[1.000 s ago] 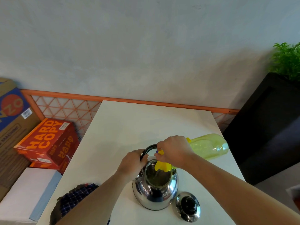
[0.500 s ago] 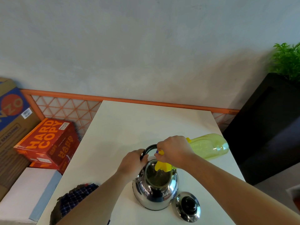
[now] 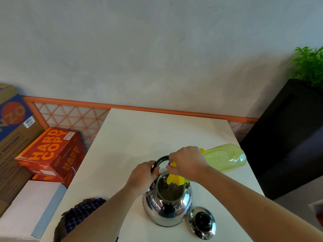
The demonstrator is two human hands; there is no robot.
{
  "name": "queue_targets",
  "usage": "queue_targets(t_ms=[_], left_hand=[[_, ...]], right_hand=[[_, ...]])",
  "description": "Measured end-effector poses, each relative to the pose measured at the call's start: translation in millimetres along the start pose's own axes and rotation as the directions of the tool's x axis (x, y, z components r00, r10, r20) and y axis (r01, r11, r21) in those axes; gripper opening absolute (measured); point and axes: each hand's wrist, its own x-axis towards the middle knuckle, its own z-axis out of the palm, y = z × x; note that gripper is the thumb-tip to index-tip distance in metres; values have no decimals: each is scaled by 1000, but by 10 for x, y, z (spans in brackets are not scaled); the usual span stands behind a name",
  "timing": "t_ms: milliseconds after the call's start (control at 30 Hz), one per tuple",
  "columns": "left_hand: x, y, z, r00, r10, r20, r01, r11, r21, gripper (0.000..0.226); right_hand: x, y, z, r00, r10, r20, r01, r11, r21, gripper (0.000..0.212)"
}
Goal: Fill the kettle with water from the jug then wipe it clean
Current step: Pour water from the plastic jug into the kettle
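- The cloth (image 3: pixel 82 212), dark and checked, is seen at the near left edge of the table (image 3: pixel 157 133); its right part is hidden by the left forearm and its near part is cut off by the frame.
- The left hand (image 3: pixel 142 175) is curled round the left end of the black handle (image 3: pixel 161 158); its fingertips are hidden behind the handle.
- The kettle (image 3: pixel 167 208) stands upright on the near part of the table, just near and right of the left hand, with its mouth uncovered. Its spout cannot be made out.
- The right hand (image 3: pixel 187 163) is closed round the neck end of the jug (image 3: pixel 225 158), above the far rim of the kettle. The grip itself is hidden under the back of the hand.
- The jug is held tipped almost onto its side. Its long axis runs from far right to near left, with the base pointing right and the yellow spout (image 3: pixel 174 179) pointing down into the kettle's mouth. Whether water is running cannot be told.
- The lid (image 3: pixel 202 222) lies on the table just right of the kettle, knob up, under the right forearm.
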Motion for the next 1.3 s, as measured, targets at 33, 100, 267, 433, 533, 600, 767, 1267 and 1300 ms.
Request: queue_targets(t_ms=[33,100,267,433,533,600,767,1267,1300], left_hand=[[-1,0,-1,1000,-2,1,2,1000,-3,25],[0,0,-4,1000,-6,5,6,1000,-10,23],[0,1,-6,1000,-2,6,2,1000,-2,24],[2,3,-9,1000,8,4,-8,1000,6,26],[6,6,-12,1000,9,6,-9,1000,9,27],[3,2,-8,1000,7,4,-7,1000,10,26],[3,2,-5,1000,3,2,-3,1000,7,26],[-8,15,-15,1000,7,-3,-7,1000,8,25],[-5,16,-15,1000,6,-3,-6,1000,7,25]], right_hand=[[0,0,0,1000,1,2,-1,1000,2,34],[-1,1,1,1000,1,5,-1,1000,4,34],[-4,-2,2,1000,4,5,-4,1000,3,33],[0,-2,7,1000,6,1,-6,1000,11,33],[1,-2,10,1000,2,-4,-2,1000,9,34],[1,-2,10,1000,1,-4,-1,1000,8,34],[5,-7,8,1000,0,-8,0,1000,11,33],[-7,-14,-11,1000,3,7,-3,1000,19,33],[-6,-14,-14,1000,3,8,-3,1000,17,33]])
